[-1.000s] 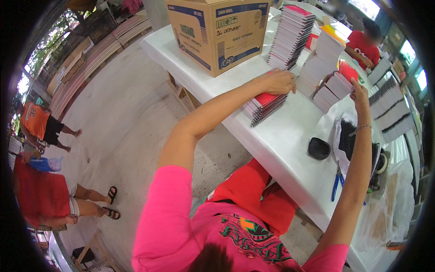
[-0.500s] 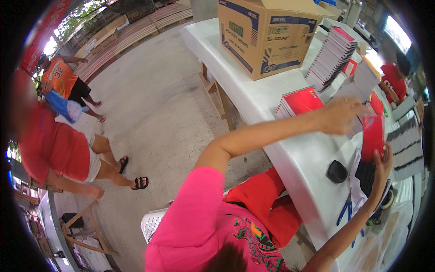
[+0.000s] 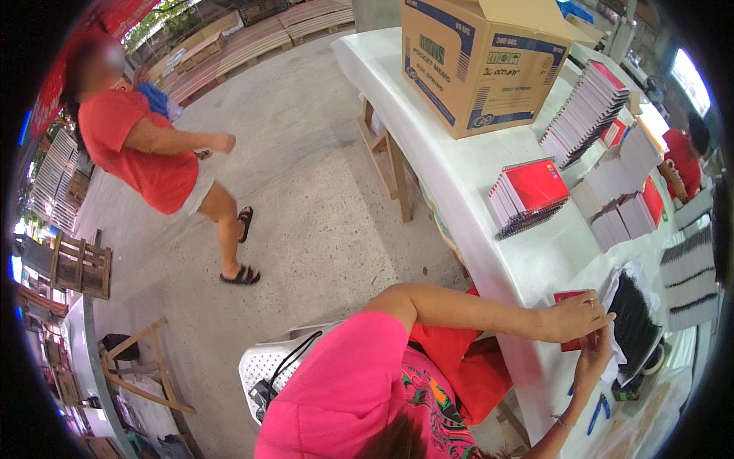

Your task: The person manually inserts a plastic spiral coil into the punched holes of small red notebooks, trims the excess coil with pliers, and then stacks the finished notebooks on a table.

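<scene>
A small red notebook (image 3: pixel 566 296) lies low over the near part of the table, partly hidden by my hands. Across its upper face reaches my left hand (image 3: pixel 575 316), with a ring on it and its fingers bent and pressed together. From the near side my right hand (image 3: pixel 593 358) grips the notebook's edge, its fingertips close to the left ones. Just right of both hands, a pile of black spiral binding coils (image 3: pixel 633 325) rests on white wrapping. Blue-handled pliers (image 3: pixel 599 414) lie by my right wrist.
A short stack of red spiral notebooks (image 3: pixel 533 187) and a taller one (image 3: pixel 587 111) stand farther back, near a cardboard box (image 3: pixel 474 69). Page blocks (image 3: pixel 623 218) sit at right, beside a tape roll (image 3: pixel 655 358). A person in red (image 3: pixel 145 145) walks at left; another (image 3: pixel 683 157) is far right.
Both hands have come down and nearer with the red notebook, and the left hand now covers it. The black coils are uncovered. The person at left has moved farther forward.
</scene>
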Tool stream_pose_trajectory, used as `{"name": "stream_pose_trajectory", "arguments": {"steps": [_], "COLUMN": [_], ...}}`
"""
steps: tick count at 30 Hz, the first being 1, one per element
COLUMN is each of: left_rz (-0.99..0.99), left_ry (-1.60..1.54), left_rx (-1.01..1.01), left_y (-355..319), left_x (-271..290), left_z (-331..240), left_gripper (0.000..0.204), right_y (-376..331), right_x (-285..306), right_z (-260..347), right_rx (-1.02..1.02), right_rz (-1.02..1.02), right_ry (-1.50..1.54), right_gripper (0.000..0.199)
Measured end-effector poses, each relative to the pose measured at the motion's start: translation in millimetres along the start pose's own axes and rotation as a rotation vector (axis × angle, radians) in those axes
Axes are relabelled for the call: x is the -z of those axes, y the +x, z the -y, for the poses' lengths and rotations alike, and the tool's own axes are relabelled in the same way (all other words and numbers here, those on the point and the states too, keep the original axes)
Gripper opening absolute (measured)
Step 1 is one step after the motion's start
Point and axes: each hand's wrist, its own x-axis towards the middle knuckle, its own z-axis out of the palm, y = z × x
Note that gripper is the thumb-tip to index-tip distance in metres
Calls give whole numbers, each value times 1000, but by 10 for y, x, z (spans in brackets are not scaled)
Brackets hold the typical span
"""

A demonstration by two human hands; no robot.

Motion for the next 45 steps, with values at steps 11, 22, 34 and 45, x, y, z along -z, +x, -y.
{"name": "stream_pose_trajectory", "arguments": {"steps": [11,22,34,45], "left_rz": [-4,88,8,-88], "left_ry": [104,-237,-317,-331], "left_rx": [16,27,242,375], "left_y": [310,-119,-168,-57], "left_x": [-23,121,248,31], "left_z": [82,109,-96,-212], "left_gripper": [23,30,57,66], "right_y": [88,-73,107,136], "right_x": [0,1764,1383,1266], "right_z": [-53,-2152,-1875,-1953], "right_rx": [29,-242,-509,-191], "right_rz": [-231,-489,-464,-374], "right_ry": [-124,-658,-1269,-563], "right_gripper": [42,44,44,44]}}
